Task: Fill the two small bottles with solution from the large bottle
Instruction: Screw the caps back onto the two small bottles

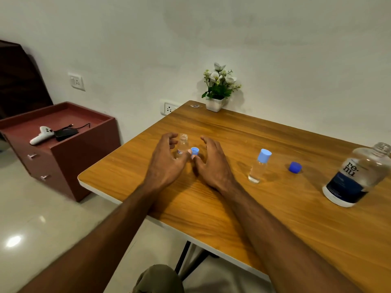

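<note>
A small clear bottle [183, 144] stands uncapped on the wooden table [211, 208]. My left hand [166, 159] is cupped around it with fingers loosely spread, and no finger plainly grips it. Its light blue cap [195, 151] lies open side up between my two thumb tips. My right hand [212, 163] hovers just right of the cap, fingers spread. A second small bottle [259, 167], with a light blue cap on, holds clear liquid further right. A dark blue cap [295, 167] lies beside it. The large clear bottle [357, 176] with a dark label stands uncapped at the far right.
A white pot of flowers [215, 102] stands at the table's back edge by the wall. Left of the table is a red-brown drawer cabinet [63, 157] carrying a white controller [41, 135] and a black device with a cable. The table's left edge runs near my left forearm.
</note>
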